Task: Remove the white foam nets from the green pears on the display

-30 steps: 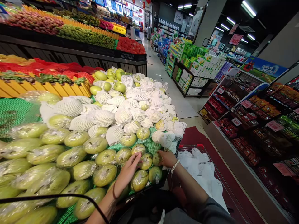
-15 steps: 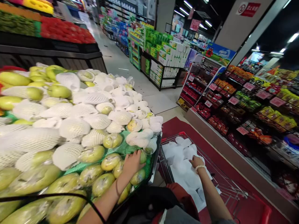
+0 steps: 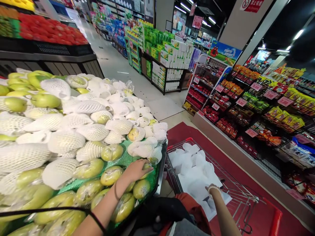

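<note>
My left hand (image 3: 136, 169) lies over a yellow-green fruit (image 3: 147, 167) at the near right corner of the display, its fingers curved round it; part of the fruit is hidden. Beside it, film-wrapped yellow-green fruits (image 3: 141, 189) rest on green netting (image 3: 128, 154). My right hand (image 3: 211, 189), with a pale beaded bracelet on the wrist, is low over the shopping cart (image 3: 236, 186), at the white foam sheets and sleeves (image 3: 194, 178) inside. Only a bit of that hand shows, and its fingers are mostly hidden.
Fruits in white foam net sleeves (image 3: 83, 127) are heaped across the display. Snack racks (image 3: 246, 105) line the right side beyond a red mat (image 3: 182, 131). A stand of red produce (image 3: 51, 29) is at the far left. A black cable (image 3: 61, 208) crosses the lower left.
The view has shifted slightly to the right. My right hand has drawn back toward me over the white foam. My left hand stays at the same fruit, its fingers now flatter over it.
</note>
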`<action>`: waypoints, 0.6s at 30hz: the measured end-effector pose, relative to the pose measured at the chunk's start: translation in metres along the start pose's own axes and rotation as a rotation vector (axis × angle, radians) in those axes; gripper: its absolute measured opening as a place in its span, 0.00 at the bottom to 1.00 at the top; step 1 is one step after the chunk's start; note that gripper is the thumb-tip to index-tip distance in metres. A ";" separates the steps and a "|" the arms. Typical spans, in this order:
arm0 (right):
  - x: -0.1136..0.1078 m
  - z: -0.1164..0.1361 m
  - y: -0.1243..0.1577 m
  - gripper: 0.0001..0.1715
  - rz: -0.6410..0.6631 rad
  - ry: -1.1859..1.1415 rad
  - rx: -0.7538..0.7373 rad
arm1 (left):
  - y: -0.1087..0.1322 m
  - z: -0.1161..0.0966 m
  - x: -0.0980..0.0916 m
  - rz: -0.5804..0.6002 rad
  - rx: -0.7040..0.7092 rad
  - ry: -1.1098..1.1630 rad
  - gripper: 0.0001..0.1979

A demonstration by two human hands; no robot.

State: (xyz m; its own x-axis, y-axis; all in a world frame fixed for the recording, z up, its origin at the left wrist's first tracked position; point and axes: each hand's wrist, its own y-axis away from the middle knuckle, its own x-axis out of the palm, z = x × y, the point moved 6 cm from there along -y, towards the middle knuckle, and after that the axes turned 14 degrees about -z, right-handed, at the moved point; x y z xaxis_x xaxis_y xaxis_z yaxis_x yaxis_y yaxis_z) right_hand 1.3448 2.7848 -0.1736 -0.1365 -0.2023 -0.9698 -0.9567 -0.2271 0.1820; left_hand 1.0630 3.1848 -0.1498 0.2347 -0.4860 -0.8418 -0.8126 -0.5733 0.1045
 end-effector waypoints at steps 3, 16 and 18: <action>-0.034 0.059 -0.025 0.22 -0.014 -0.059 -0.161 | 0.004 0.008 -0.001 -0.053 -0.048 0.013 0.35; -0.064 0.375 0.060 0.41 -0.141 -0.349 -1.159 | 0.064 0.038 -0.019 -0.544 -0.134 0.140 0.31; -0.060 0.379 0.055 0.44 -0.138 -0.351 -1.109 | 0.074 0.040 -0.020 -0.593 -0.140 0.157 0.29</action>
State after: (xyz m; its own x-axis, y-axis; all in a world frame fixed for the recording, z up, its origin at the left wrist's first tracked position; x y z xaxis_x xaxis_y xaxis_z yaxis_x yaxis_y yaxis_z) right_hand 1.2034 3.1453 -0.1666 -0.2783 0.1234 -0.9525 -0.2448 -0.9681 -0.0539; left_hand 0.9770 3.1786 -0.1466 0.7081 -0.1444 -0.6912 -0.4455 -0.8507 -0.2788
